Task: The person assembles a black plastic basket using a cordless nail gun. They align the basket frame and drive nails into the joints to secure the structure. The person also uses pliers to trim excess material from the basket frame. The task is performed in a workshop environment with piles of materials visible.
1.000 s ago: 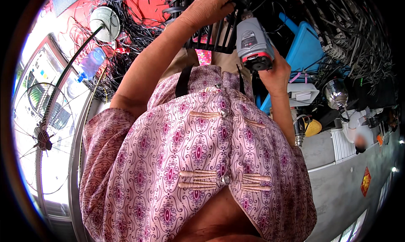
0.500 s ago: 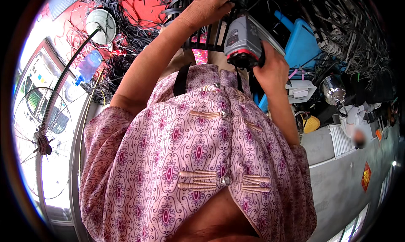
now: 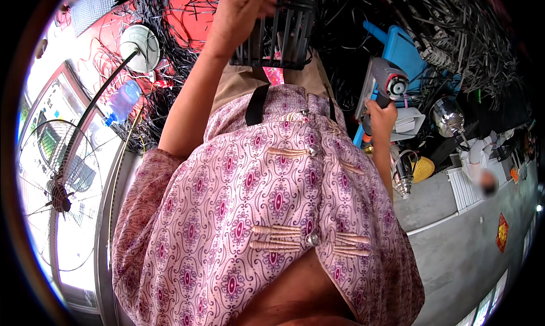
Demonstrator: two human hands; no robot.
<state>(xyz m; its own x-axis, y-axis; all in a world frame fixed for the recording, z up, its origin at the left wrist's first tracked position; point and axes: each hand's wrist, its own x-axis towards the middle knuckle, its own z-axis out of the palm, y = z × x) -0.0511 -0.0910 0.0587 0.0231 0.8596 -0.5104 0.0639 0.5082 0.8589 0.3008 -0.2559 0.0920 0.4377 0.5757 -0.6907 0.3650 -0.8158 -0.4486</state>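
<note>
The step in hand looks like work on a black slatted basket [image 3: 292, 50], with the power tool [image 3: 377, 76] held away from it. The basket is at the far side of the scene, in front of the person's khaki trousers [image 3: 238, 82], and its far part runs out of view. The tool is to its right, well apart from it, with its rear end turned toward the person. Going by this layout, further tool work would call for bringing the tool over to the basket while the left side steadies the frame.

The right grip [image 3: 384, 117] is clenched around the tool's handle, with fingers wrapped and no gap showing. The left grip [image 3: 235, 15] is at the basket's left far side, its fingers bent but blurred near the edge of view; whether they pinch a slat or only hover over it is unclear.

Right of the tool is a blue plastic piece [image 3: 406, 49]; loose black strips [image 3: 482, 47] heap up farther right.
</note>
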